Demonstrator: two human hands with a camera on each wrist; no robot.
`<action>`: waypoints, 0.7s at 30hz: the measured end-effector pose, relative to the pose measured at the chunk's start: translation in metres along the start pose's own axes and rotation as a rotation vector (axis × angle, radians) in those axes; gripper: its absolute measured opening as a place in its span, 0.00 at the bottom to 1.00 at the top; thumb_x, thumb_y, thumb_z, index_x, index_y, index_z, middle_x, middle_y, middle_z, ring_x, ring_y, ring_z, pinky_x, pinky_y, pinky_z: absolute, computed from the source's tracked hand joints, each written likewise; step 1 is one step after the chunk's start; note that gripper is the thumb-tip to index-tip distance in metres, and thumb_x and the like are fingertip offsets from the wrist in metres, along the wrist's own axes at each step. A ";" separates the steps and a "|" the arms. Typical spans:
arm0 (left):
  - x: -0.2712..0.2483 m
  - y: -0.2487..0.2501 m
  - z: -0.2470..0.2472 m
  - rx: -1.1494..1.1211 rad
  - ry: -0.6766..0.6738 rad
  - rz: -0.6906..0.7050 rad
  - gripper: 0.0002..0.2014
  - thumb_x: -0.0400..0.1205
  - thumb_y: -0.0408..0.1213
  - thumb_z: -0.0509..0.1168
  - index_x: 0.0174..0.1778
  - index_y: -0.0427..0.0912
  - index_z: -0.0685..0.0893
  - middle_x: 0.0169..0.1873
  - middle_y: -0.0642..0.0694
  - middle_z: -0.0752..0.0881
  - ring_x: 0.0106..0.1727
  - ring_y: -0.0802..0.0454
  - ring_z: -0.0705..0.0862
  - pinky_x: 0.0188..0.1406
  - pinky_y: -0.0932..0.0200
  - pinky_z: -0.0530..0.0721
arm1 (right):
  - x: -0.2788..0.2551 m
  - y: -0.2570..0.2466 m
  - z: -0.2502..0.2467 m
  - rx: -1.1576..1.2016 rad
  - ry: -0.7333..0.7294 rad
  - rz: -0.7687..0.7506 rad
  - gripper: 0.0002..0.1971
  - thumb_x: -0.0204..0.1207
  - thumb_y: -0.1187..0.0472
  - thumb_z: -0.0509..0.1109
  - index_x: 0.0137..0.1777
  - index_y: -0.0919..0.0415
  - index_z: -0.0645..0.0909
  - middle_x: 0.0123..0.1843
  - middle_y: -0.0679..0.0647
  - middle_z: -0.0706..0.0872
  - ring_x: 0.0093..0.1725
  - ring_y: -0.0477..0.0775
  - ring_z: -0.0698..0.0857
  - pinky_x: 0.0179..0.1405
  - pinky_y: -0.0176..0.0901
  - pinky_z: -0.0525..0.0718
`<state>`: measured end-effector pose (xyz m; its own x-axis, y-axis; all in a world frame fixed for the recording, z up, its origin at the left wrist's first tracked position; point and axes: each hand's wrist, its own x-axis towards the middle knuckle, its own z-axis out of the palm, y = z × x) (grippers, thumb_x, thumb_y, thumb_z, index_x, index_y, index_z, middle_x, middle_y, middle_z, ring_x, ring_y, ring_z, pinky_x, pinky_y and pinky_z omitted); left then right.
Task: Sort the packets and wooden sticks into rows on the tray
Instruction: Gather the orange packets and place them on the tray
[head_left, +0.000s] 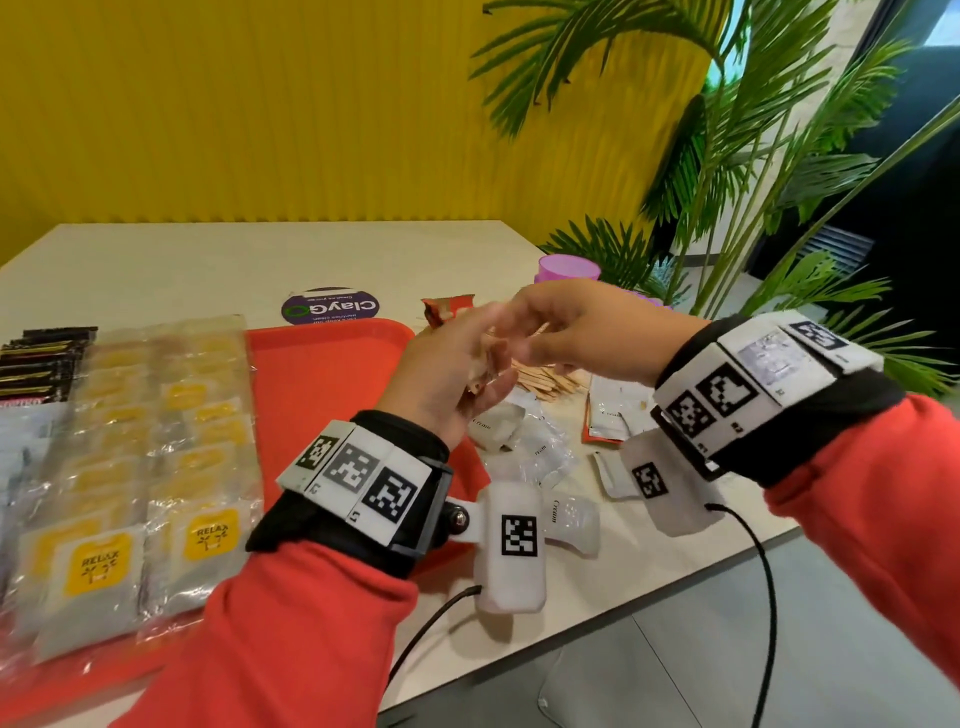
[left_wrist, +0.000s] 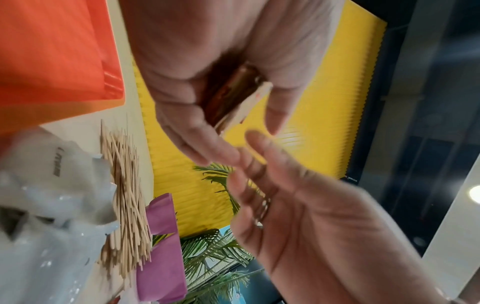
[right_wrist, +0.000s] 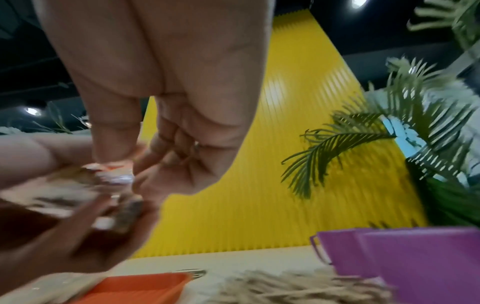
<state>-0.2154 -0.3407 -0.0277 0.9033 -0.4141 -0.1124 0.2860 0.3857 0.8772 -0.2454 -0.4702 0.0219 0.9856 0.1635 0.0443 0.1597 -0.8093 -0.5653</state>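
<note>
My left hand is raised over the right edge of the red tray and grips a small stack of brown and orange-white packets between thumb and fingers. My right hand reaches in from the right. Its thumb and fingertips pinch the top end of that stack. A thin wooden stick seems tucked in its curled fingers, but blur hides the detail. The loose wooden sticks lie in a pile on the table under my hands. Two rows of clear RELAX packets fill the tray's left part.
Black packets lie at the tray's far left. White creamer packets are scattered on the table right of the tray. An orange packet and purple cups stand behind my hands. Palm fronds rise past the table's right edge.
</note>
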 end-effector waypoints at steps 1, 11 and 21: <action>0.001 0.002 -0.001 -0.052 0.019 -0.015 0.05 0.81 0.40 0.64 0.42 0.45 0.79 0.32 0.49 0.80 0.34 0.57 0.79 0.25 0.68 0.83 | -0.001 0.008 -0.004 -0.103 0.026 0.035 0.05 0.76 0.64 0.69 0.48 0.54 0.79 0.45 0.47 0.83 0.40 0.41 0.80 0.39 0.30 0.78; -0.001 0.000 -0.001 -0.030 0.050 -0.017 0.12 0.81 0.41 0.64 0.38 0.37 0.81 0.30 0.44 0.81 0.30 0.54 0.80 0.21 0.69 0.81 | -0.014 0.053 0.011 -0.825 -0.335 0.383 0.28 0.72 0.57 0.72 0.71 0.54 0.69 0.56 0.53 0.80 0.53 0.55 0.78 0.45 0.42 0.77; -0.003 0.001 0.000 -0.027 0.064 -0.035 0.11 0.80 0.42 0.65 0.34 0.41 0.79 0.30 0.45 0.81 0.31 0.54 0.80 0.21 0.69 0.80 | -0.013 0.047 0.025 -0.850 -0.222 0.246 0.07 0.74 0.60 0.68 0.45 0.56 0.71 0.34 0.49 0.72 0.30 0.48 0.70 0.23 0.36 0.67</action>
<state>-0.2180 -0.3390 -0.0269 0.9109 -0.3745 -0.1733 0.3258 0.3947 0.8591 -0.2523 -0.4967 -0.0259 0.9779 -0.0348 -0.2060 0.0213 -0.9644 0.2637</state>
